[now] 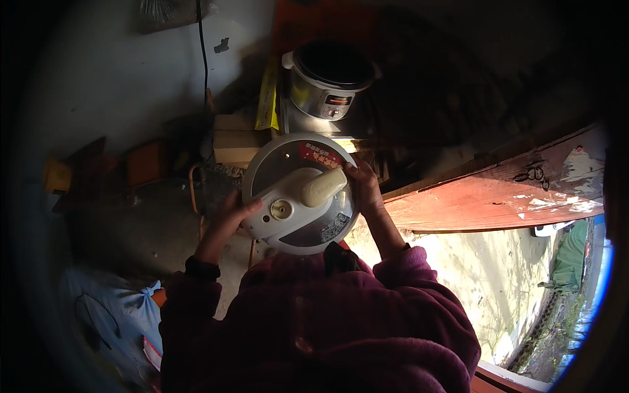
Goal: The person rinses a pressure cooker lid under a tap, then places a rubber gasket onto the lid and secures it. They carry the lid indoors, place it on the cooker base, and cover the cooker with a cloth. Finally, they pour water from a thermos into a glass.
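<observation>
Held in front of my body is a round pressure cooker lid [278, 229], pale-rimmed and grey on top, with a cream handle and a small round valve. My left hand [228, 219] grips its left edge, thumb resting on the top. On the opposite side my right hand [365, 187] closes round the rim near the handle's end. The fingers under the lid are hidden. Beyond it stands an electric pressure cooker [311, 95], silver with a dark front panel and a dial; its lid is off and its inside looks dark.
The cooker rests on a stand beside cardboard boxes [237, 141] and a yellow packet [268, 95]. A black cable [202, 52] hangs down the wall. To the right is a worn red door [472, 190], with sunlit ground outside. A pale blue bag [118, 311] lies at lower left.
</observation>
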`<state>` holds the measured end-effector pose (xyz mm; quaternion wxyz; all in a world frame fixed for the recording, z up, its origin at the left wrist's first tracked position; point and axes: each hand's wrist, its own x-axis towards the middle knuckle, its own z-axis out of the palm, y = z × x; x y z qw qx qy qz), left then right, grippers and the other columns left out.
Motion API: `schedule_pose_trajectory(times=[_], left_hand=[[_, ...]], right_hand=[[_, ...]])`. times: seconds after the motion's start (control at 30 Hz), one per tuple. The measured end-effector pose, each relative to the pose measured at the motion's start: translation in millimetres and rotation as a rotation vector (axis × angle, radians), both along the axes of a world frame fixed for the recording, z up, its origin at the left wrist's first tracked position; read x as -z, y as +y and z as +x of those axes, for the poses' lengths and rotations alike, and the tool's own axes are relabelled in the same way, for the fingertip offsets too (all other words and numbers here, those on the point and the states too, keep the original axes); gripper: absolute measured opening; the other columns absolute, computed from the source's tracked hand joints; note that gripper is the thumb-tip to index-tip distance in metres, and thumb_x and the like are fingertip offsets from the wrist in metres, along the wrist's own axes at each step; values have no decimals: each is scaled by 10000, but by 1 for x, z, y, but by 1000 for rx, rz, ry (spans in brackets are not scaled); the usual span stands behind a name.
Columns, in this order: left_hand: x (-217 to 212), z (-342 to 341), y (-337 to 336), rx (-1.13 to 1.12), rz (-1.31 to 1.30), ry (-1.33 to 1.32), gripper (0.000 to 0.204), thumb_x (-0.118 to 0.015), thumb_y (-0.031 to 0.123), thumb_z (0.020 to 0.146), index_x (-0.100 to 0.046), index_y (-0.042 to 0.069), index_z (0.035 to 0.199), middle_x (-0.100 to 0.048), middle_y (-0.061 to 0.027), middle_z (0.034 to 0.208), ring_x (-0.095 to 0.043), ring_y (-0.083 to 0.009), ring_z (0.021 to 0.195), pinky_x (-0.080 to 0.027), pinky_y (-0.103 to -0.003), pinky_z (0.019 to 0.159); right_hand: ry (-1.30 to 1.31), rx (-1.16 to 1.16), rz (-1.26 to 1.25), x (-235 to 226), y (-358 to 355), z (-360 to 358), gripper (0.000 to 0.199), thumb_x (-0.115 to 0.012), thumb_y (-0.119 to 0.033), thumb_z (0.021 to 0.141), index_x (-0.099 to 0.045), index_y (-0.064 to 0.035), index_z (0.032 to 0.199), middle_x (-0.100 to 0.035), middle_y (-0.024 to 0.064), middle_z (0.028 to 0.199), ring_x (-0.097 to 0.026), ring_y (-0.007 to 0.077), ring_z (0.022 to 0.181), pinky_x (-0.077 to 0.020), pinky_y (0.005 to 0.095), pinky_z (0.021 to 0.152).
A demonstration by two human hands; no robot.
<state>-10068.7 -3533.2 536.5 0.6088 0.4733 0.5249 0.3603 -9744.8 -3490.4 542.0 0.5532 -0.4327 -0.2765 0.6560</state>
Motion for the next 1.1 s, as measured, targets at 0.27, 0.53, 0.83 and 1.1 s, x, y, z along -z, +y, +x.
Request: schedule_pose_trajectory(times=[0.27,0.53,0.83,1.1], left_hand=[[-58,64,99,-37,-53,-323,457,-584,455,889,-589,10,991,-592,-31,801,-568,-106,706,-437,-252,552],[-53,155,219,-271,-137,-437,441,-412,490,965,-542,83,856,-545,-28,636,-495,-120,472,-390,-268,430],[-50,219,280,-276,-315,-433,518,-389,523,968,-558,43,871,-564,-58,705,-521,-125,575,-394,-259,487],[-45,239,292,-232,-319,-470,427,-401,418,990,-551,21,1036,-645,-98,915,-524,-120,588,-414,-242,486]], right_hand=[[-123,-232,83,-67,139,69,330,-573,-189,874,-608,35,1113,-664,125,1004,-638,203,904,-507,324,827],[-277,-514,276,-72,382,138,364,-577,-248,881,-625,18,1125,-644,136,1105,-614,199,1019,-482,334,910],[-415,-972,431,-43,565,135,288,-595,-195,887,-663,4,1084,-628,112,1139,-594,178,1051,-460,311,929],[-641,-918,176,-42,576,91,339,-689,-209,818,-667,14,1073,-620,97,1076,-562,185,1014,-432,285,880]])
